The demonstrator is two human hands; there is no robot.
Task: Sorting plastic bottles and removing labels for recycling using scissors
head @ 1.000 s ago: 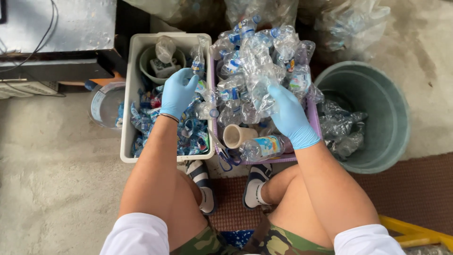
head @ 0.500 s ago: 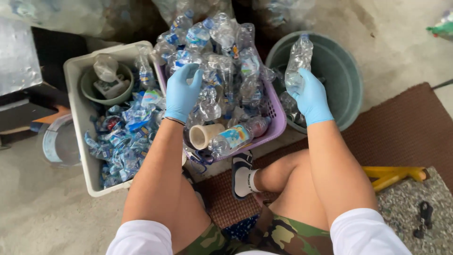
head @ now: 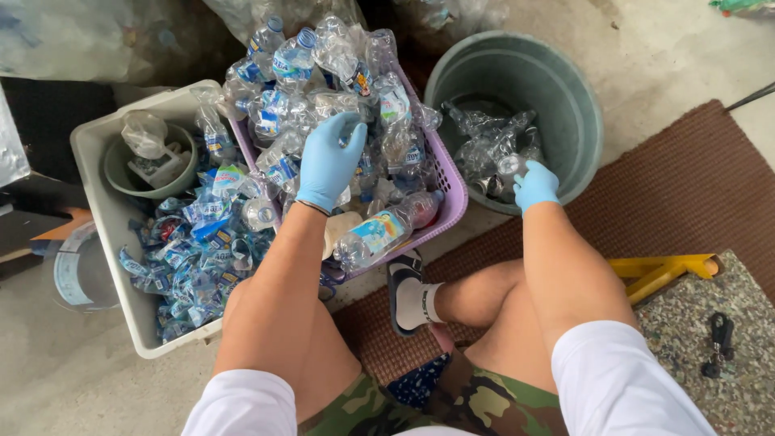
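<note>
Concrete floor (head: 48, 379): left hand (head: 327, 161) flat on bottles in purple basket (head: 452, 194); right hand (head: 534, 184) closed at green bucket (head: 581, 105), hold unclear; piled bottles may slide off.

Blue-white peeled labels (head: 194, 258) heaped in white bin (head: 97, 210).

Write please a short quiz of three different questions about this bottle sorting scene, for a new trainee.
1. True or false: the right hand is over the grey-green round bin.
2. Which container does the left hand reach into?
A. the white rectangular tub
B. the purple basket
C. the small green bowl
3. Fill in the gap: both hands wear light ____ gloves.

Key:
1. True; it is at the crushed clear bottles inside the bin.
2. B; the hand rests on the clear plastic bottles heaped in the basket.
3. Blue.
</note>
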